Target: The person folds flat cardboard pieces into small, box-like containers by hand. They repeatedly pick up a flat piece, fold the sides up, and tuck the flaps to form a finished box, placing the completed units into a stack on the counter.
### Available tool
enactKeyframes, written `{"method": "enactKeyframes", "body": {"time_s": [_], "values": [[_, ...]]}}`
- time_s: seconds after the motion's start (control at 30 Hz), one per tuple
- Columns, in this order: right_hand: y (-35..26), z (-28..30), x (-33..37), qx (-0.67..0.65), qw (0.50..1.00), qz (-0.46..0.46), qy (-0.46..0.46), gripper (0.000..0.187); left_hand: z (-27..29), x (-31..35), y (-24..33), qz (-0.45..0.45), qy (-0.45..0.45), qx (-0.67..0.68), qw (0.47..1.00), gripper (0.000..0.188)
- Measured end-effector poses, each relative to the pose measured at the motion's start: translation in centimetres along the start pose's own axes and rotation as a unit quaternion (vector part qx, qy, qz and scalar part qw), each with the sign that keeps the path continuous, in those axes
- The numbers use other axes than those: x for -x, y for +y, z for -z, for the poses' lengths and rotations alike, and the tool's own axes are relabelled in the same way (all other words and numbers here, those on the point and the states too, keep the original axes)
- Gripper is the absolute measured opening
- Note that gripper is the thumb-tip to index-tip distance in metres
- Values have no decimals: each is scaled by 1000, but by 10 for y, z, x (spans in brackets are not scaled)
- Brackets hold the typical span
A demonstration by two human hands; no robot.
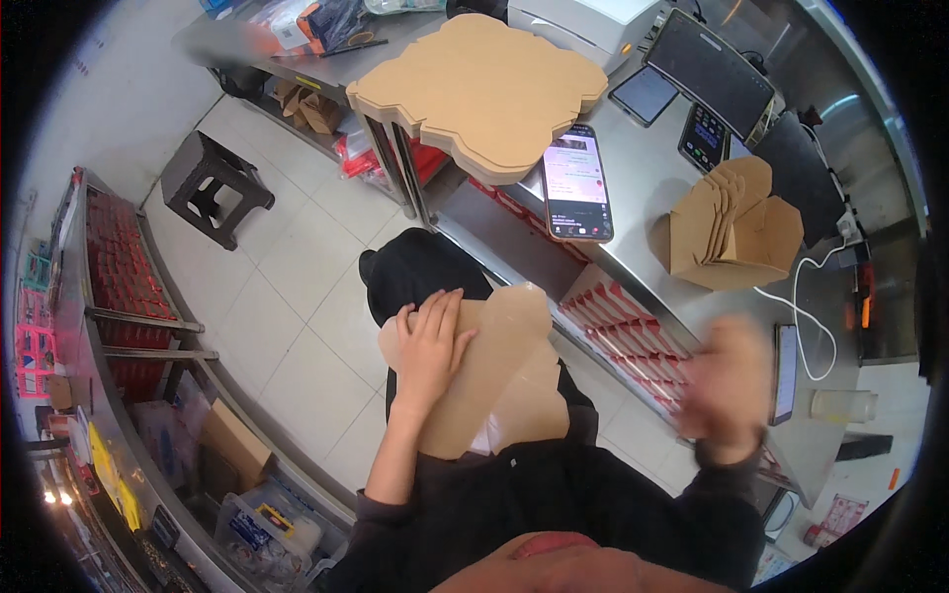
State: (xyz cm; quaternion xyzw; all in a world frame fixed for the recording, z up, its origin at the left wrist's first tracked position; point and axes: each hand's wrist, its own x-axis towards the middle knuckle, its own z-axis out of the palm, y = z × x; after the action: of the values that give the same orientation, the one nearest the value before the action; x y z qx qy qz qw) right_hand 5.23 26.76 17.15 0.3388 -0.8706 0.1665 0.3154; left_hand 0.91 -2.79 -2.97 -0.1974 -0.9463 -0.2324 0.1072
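Note:
A flat brown cardboard box blank [524,381] lies across my lap, with its flaps spread out. My left hand [430,341] rests flat on its left part, fingers stretched out and pressing lightly against the board. Off to the right, my right hand [727,381] is in the air by the counter's front edge, smeared by motion, so its fingers cannot be made out. Farther up the counter, nested folded cardboard boxes [736,227] stand open at the top. A thick stack of flat cardboard blanks [484,84] overhangs the counter's edge.
A lit phone [578,188] lies at the counter's edge beside the stack. More phones, a dark tablet [710,64], a white cable [796,296] and a glass jar [843,405] occupy the counter [633,198]. A black stool [213,183] stands on the tiled floor; shelves line the left.

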Motion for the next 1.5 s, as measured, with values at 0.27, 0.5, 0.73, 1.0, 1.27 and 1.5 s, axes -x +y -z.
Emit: {"method": "enactKeyframes", "body": {"time_s": [0.27,0.5,0.73,1.0,1.27,1.5], "values": [[-21,-170,5,-93,981,-127,-113,45,40,7,31,-45,44,-1,998,46],[-8,-136,-5,-257,948,-170,-83,30,62,26,30,124,309,-114,936,51],[-13,-141,5,-449,801,-383,100,28,87,63,-21,349,185,477,785,43],[26,-127,-7,-435,885,-164,-20,41,95,60,-23,317,197,546,750,28],[27,-133,-8,-331,936,-119,2,44,76,51,-25,373,167,602,686,34],[28,-157,15,-341,931,-132,16,38,80,50,-19,412,130,599,674,33]]}}
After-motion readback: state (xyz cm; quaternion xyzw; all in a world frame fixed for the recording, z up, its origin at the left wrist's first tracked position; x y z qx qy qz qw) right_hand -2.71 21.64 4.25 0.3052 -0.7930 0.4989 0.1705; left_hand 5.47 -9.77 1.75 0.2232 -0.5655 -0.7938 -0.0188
